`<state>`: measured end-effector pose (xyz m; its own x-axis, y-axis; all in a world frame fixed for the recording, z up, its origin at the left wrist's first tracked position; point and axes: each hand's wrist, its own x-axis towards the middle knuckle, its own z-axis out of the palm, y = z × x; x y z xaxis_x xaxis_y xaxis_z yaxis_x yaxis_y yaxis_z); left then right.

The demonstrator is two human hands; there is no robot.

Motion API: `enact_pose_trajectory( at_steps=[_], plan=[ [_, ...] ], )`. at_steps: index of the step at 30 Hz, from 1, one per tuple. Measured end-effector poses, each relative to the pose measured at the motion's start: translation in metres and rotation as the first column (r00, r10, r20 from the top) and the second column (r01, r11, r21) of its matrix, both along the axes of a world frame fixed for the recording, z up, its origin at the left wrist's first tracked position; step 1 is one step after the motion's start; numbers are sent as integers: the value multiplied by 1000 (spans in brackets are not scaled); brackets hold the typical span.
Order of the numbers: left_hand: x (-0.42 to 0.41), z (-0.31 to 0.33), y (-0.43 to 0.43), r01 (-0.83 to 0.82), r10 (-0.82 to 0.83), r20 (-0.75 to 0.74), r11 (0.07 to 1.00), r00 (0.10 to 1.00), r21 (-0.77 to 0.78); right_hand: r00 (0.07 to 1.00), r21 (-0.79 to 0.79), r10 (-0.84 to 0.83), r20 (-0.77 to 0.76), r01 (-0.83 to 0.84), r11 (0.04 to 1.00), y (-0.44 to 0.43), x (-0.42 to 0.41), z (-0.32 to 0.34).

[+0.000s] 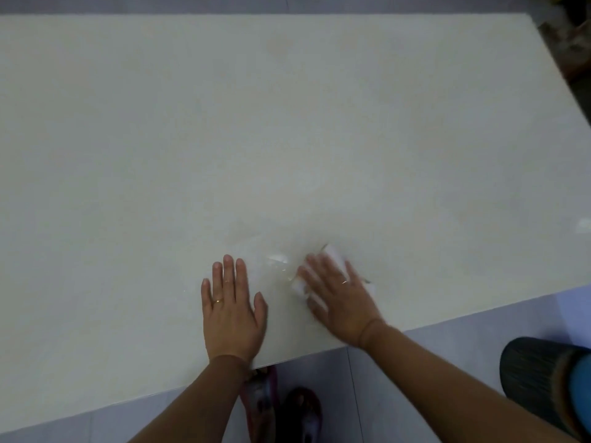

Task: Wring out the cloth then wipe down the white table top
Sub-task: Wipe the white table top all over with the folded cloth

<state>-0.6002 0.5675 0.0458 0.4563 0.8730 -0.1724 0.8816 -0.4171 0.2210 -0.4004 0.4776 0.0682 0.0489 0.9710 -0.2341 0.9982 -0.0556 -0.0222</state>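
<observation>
The white table top [287, 123] fills most of the view. My right hand [339, 298] presses flat on a white cloth [334, 254] near the table's front edge; the cloth shows past the fingertips and at both sides of the hand, the rest hidden beneath the palm. My left hand [232, 311] lies flat on the bare table a little to the left of the cloth, fingers apart, holding nothing. A wet sheen [276, 260] marks the surface between the two hands.
A dark ribbed bin [537, 375] stands on the floor at the lower right, beside the table's front edge. My feet in slippers [281, 407] show under that edge. Dark clutter sits past the table's far right corner [572, 43].
</observation>
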Motion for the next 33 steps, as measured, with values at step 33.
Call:
enact_pose_trajectory(
  at_steps=[33],
  plan=[
    [102,2,76,-53,52,51,998,997,27,855,80,-513,-81,519,851,107,73,-16]
  ],
)
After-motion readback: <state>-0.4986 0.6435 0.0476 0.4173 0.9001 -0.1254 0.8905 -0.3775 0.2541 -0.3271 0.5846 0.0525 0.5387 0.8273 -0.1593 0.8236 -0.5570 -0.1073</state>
